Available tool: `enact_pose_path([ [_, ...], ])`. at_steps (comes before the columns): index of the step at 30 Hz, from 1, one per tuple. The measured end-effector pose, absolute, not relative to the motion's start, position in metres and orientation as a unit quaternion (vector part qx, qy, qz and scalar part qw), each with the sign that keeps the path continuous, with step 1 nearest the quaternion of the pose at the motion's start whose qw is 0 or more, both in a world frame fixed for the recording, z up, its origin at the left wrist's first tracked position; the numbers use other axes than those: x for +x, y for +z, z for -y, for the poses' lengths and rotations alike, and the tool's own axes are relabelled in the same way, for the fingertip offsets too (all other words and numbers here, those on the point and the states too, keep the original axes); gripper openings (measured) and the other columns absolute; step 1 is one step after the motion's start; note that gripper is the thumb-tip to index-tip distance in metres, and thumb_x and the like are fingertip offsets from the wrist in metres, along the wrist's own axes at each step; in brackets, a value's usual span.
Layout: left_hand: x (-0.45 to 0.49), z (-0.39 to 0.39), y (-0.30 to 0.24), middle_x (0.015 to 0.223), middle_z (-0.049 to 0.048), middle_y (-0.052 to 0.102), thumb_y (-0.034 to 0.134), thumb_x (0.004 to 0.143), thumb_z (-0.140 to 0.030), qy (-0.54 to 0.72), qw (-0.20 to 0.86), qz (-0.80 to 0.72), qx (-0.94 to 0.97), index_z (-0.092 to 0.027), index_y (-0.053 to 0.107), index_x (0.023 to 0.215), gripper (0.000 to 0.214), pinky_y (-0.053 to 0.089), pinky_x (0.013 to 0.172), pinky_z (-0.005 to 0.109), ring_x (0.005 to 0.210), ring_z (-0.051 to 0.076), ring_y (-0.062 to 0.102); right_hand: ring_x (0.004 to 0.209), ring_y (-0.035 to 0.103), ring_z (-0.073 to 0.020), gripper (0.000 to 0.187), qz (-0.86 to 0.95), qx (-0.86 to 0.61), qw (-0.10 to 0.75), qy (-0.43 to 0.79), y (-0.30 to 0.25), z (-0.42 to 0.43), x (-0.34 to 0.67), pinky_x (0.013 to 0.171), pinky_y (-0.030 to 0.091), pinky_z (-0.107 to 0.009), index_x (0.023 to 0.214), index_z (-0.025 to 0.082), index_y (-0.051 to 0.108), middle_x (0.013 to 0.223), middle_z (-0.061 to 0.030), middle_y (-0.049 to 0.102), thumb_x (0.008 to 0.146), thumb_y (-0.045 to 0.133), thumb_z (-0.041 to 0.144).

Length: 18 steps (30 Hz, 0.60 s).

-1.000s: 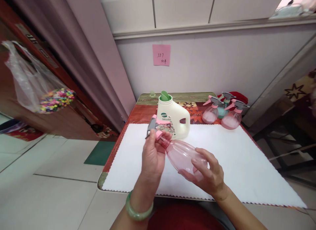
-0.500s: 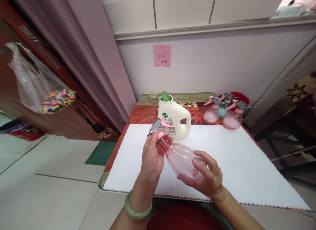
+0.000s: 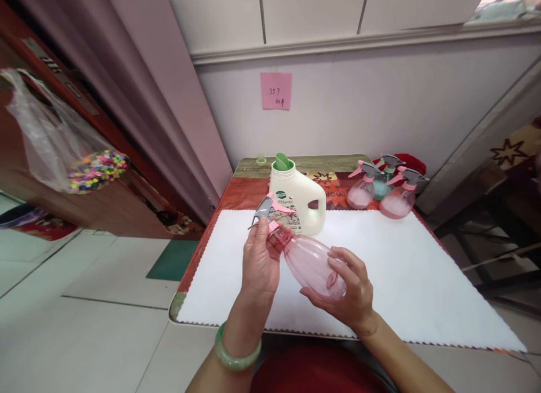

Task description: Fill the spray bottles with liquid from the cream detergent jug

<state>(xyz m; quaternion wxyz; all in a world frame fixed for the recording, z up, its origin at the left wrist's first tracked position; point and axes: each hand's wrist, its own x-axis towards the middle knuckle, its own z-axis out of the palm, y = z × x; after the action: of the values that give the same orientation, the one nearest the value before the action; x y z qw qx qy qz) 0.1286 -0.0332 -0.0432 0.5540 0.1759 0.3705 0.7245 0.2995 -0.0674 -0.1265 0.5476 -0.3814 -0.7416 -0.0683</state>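
Observation:
My left hand (image 3: 262,258) is closed on a grey and pink trigger spray head (image 3: 265,208), its thumb against the pink collar. The collar is at the neck of a clear pink plastic bottle (image 3: 310,260); I cannot tell whether it is screwed tight. My right hand (image 3: 353,289) wraps round the bottle's rounded base. The bottle is tilted, neck up to the left, above a white mat (image 3: 406,280). Behind it stands a cream handled jug (image 3: 302,193) with a flower label and a green scoop or funnel (image 3: 282,161) in its mouth.
Two pink spray bottles (image 3: 396,204) and a teal one (image 3: 382,186) stand at the table's back right, beside something red. A small green cap (image 3: 261,160) lies at the back left. Left of the table hangs a plastic bag (image 3: 46,137) of colourful small pieces.
The bottle and my right hand have shifted slightly up and left, bringing the bottle's neck closer to the spray head's collar. The camera view has tilted a little.

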Motion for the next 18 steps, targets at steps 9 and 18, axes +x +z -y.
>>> enact_pose_path([
  [9, 0.13, 0.032, -0.046, 0.084, 0.0063, 0.075, 0.075, 0.083, -0.042, 0.739, 0.556, -0.357, 0.134, -0.014, 0.071, 0.088, 0.029, 0.057, 0.085, 0.037, 0.077, 0.017, 0.072, 0.117, 0.062, -0.0347, 0.089, 0.711, -0.4, 0.575, 0.059, -0.13, 0.069, 0.291, 0.09, 0.062, -0.057, 0.142, 0.027, 0.043, 0.118, -0.0123, 0.062, 0.068, 0.087, 0.048],
  [18, 0.146, 0.039, -0.051, 0.09, 0.0059, 0.076, 0.079, 0.08, -0.039, 0.749, 0.548, -0.337, 0.156, -0.017, 0.072, 0.093, 0.026, 0.056, 0.084, 0.032, 0.081, 0.017, 0.072, 0.118, 0.06, -0.0372, 0.094, 0.697, -0.407, 0.589, 0.044, -0.129, 0.069, 0.291, 0.09, 0.06, -0.06, 0.144, 0.025, 0.043, 0.125, -0.0155, 0.06, 0.065, 0.09, 0.046],
])
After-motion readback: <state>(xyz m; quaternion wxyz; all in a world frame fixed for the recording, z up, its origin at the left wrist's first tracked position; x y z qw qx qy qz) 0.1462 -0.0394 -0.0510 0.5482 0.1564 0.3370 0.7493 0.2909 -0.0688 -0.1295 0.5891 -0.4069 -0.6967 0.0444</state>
